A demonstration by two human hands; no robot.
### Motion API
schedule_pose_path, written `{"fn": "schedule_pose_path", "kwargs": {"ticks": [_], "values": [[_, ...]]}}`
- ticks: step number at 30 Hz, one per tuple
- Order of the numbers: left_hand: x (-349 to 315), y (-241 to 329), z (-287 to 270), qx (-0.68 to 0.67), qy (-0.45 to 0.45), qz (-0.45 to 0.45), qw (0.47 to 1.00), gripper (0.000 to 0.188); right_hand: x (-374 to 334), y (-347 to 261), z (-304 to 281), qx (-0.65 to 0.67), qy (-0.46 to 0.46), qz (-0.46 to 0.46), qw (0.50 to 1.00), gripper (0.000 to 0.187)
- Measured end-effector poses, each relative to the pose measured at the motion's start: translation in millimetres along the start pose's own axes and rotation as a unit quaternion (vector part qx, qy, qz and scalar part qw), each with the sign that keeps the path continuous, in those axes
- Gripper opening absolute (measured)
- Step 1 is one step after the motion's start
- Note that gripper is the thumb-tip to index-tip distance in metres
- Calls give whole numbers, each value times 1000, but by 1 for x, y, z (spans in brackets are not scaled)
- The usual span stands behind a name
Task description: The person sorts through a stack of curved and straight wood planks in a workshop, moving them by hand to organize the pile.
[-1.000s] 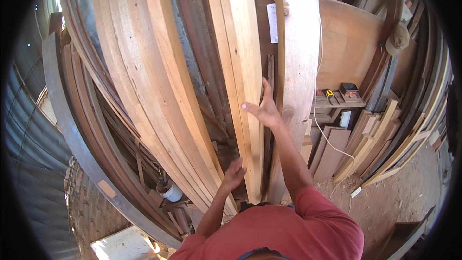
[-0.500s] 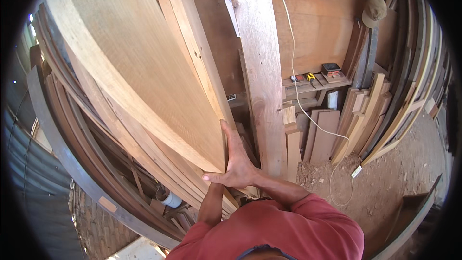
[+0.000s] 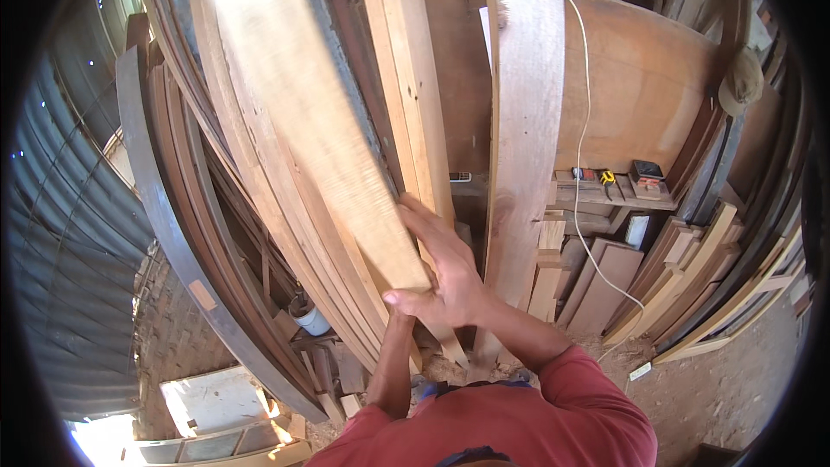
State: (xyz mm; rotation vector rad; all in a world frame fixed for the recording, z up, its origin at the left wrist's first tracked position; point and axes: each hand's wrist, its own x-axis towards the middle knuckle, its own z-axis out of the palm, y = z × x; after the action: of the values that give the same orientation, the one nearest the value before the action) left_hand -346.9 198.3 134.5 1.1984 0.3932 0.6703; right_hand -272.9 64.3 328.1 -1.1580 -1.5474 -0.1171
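A long pale wooden board (image 3: 346, 156) runs from the top of the view down toward my chest, blurred by motion along its upper part. My right hand (image 3: 454, 281) grips its near end, the thumb across the end and the fingers stretched along the right edge. My left forearm (image 3: 395, 367) reaches up to the same end from below. The left hand itself is hidden behind the board and the right thumb, so its fingers do not show.
Tall planks (image 3: 259, 138) lean close on the left, beside a curved-looking grey strip (image 3: 160, 199). A wide upright plank (image 3: 525, 121) stands to the right. Behind it, a shelf (image 3: 609, 197) carries a yellow-and-black tape measure (image 3: 608, 178). A white cord (image 3: 586, 121) hangs down to a power strip (image 3: 640, 372).
The board has turned, its broad face now appearing much narrower. My right hand stays on its near end. The surroundings have shifted right in the view.
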Motion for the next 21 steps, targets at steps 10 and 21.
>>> {"fn": "schedule_pose_path", "kwargs": {"ticks": [10, 21], "values": [[-2, 13, -3, -13, -42, -34, 998, 73, -12, -24, 56, -23, 143, 136, 980, 72], [-16, 104, 1, 132, 21, 139, 981, 85, 66, -59, 27, -43, 157, 88, 983, 55]]}}
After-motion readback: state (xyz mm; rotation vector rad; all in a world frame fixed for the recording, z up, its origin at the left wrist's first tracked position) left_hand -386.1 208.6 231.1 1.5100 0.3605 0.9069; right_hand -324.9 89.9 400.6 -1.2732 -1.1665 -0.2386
